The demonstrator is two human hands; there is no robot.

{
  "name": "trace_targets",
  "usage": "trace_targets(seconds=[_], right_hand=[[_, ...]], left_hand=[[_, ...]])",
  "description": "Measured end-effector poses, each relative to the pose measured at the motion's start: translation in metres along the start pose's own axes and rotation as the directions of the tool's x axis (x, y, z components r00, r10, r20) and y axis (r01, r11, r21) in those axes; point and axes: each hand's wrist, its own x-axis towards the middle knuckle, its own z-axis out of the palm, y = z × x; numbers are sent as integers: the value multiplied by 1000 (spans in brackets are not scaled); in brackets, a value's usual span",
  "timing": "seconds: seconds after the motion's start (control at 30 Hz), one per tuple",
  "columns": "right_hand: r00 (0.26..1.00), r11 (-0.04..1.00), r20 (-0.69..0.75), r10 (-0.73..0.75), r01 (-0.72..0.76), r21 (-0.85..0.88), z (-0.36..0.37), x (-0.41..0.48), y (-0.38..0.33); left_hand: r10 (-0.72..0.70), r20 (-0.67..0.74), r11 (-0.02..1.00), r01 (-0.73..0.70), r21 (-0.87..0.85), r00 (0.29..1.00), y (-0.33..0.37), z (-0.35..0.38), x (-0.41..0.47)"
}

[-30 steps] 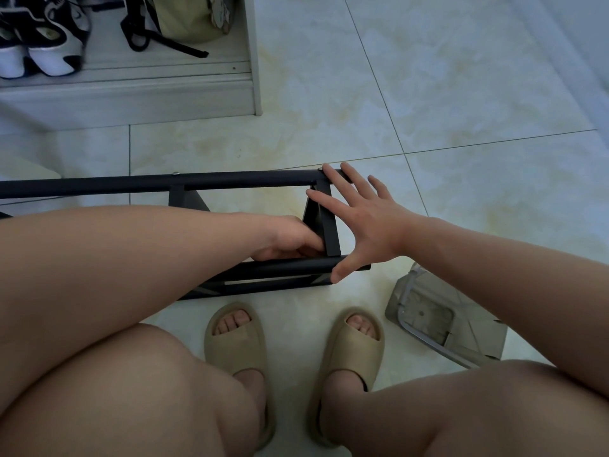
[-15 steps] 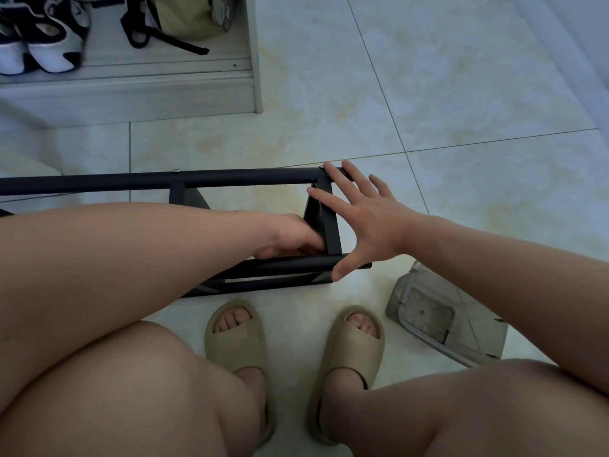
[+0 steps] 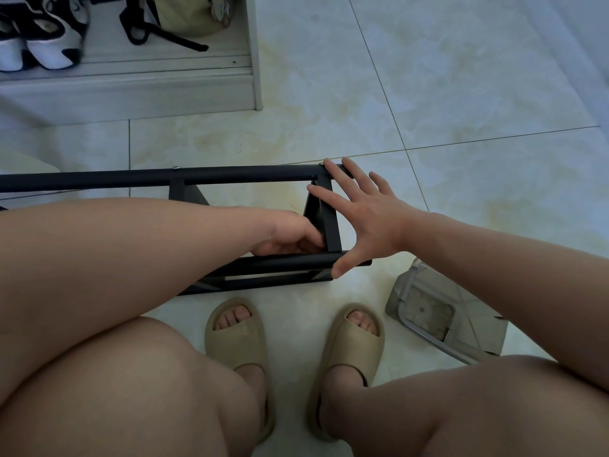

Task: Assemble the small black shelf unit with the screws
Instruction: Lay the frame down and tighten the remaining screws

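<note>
Black shelf unit [image 3: 99,178] down on the tile floor [image 3: 461,77], just ahead of 2 beige slides [image 3: 235,338], long tubes running left to right, left end out of frame. 2 round tubes visible: far tube [image 3: 247,175] and near tube [image 3: 290,260], joined at the right end by a flat end bracket [image 3: 331,225]. Small silver screw head [image 3: 175,167] on top of the far tube, right above a second bracket [image 3: 177,192]. Right hand [image 3: 365,212] spread wide, fingers straight, nothing held: fingertips on the far tube's right end, palm over the end bracket, thumb tip down on the near tube's end. Left hand [image 3: 290,234] inside the frame between the 2 tubes, fingers curled in against the end bracket's inner side; fingertips hidden, so can't tell whether pinching anything. Grey plastic piece [image 3: 428,311] with a metal rod on the floor right of the slides, partly under the right forearm. White low cabinet [image 3: 131,90] top left, holding black-and-white sneakers [image 3: 49,37] and an olive bag [image 3: 184,14] with black strap. Bare knees across the bottom.
</note>
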Motion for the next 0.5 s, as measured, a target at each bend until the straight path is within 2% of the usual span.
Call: trace_targets(seconds=[0.17, 0.5], right_hand=[[1000, 1000, -3, -1, 1, 4, 0, -1, 0], [1000, 1000, 7, 5, -5, 8, -2, -2, -1]], left_hand=[[48, -64, 998, -45, 46, 997, 0, 3, 3], [1, 6, 1000, -1, 8, 1000, -1, -1, 2]])
